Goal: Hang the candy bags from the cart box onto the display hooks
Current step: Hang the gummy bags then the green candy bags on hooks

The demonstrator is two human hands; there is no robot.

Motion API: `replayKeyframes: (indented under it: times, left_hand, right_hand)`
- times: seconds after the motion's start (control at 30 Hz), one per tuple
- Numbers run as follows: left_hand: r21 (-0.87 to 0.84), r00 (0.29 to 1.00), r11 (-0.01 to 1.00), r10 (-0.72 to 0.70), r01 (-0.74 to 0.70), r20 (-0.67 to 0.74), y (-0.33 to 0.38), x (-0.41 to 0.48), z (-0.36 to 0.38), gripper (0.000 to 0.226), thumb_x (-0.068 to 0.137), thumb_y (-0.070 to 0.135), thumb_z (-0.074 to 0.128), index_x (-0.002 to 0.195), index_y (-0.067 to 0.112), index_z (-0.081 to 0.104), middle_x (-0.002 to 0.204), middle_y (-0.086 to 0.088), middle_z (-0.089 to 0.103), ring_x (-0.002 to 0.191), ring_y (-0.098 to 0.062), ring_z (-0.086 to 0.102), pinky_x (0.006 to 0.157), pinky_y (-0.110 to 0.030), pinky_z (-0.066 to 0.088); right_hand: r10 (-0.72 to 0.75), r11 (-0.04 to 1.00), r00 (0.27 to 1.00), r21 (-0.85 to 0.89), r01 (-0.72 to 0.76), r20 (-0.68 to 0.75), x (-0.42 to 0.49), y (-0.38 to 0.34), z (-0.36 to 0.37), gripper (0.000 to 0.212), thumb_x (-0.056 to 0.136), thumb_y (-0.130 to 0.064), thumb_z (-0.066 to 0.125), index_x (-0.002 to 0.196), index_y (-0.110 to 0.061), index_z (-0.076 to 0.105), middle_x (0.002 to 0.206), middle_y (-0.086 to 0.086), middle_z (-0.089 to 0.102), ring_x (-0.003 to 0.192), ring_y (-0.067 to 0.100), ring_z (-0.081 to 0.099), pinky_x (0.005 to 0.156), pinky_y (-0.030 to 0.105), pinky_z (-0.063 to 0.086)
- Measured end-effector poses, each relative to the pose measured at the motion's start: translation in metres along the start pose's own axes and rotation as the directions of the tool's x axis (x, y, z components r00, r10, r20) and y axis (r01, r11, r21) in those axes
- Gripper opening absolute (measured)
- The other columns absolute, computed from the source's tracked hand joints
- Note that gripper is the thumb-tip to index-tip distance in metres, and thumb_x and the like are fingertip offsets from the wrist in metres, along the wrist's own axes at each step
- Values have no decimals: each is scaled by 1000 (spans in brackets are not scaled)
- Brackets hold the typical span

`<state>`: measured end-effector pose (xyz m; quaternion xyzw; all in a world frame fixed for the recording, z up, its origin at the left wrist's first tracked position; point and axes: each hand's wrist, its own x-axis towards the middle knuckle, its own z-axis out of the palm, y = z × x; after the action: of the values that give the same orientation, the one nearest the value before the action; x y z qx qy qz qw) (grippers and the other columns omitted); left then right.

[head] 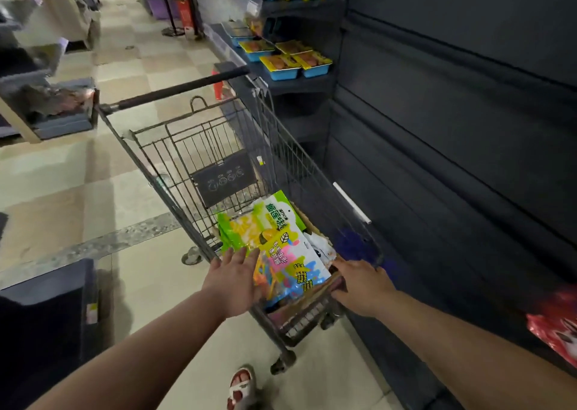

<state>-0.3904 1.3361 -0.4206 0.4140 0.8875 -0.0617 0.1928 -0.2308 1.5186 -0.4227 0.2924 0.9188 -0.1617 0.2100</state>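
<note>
Candy bags are in the cart, piled at the end nearest you, none lifted clear. The top bag is white and green with pink, blue and yellow print. It lies tilted, green header end pointing away from you. A green-and-yellow bag sits under it on the left, partly covered. The brown edge of the box shows just beside the top bag on its right; the rest of the box is hidden under the bags.

Your left hand is spread wide, fingers straight, against the top bag's left edge. It touches the bag with no curl around it; the thumb is mostly out of sight.

Your right hand reaches over the cart's right rim to the bag's near right corner. The fingers bend down into the basket and the tips are hidden. I can't tell whether it holds the bag, the box edge, or nothing.

The cart stands at an angle, its black handle bar at the far end. Its right side is close along the dark display panel. A white strip sticks out from that panel just past the cart's right rim. The shelves further along hold blue trays with yellow labels. A red packet shows at the right edge of the view, blurred. Your sandalled foot is on the tiled floor just below the cart's near wheel.
</note>
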Motion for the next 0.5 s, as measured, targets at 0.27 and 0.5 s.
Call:
replayKeyframes:
  times: [0.27, 0.5]
  left_hand:
    - [45, 984, 992, 108, -115, 142, -60, 92, -20, 83, 93, 56, 44, 155, 20, 1, 162, -9, 6, 149, -33, 6, 119, -50, 12]
    - [2, 956, 986, 159, -164, 248, -65, 145, -8, 89, 89, 57, 49, 155, 19, 3, 162, -10, 10, 148, -33, 11, 118, -51, 17]
  right_hand:
    - [165, 977, 984, 124, -173, 73, 50, -39, 6, 59, 86, -37, 54, 141, -26, 36, 143, 3, 44, 132, 26, 40, 107, 44, 34]
    - [266, 941, 953, 175, -289, 148, 75, -36, 20, 56, 91, -36, 47, 143, -24, 34, 144, 9, 44, 130, 28, 45, 102, 40, 43]
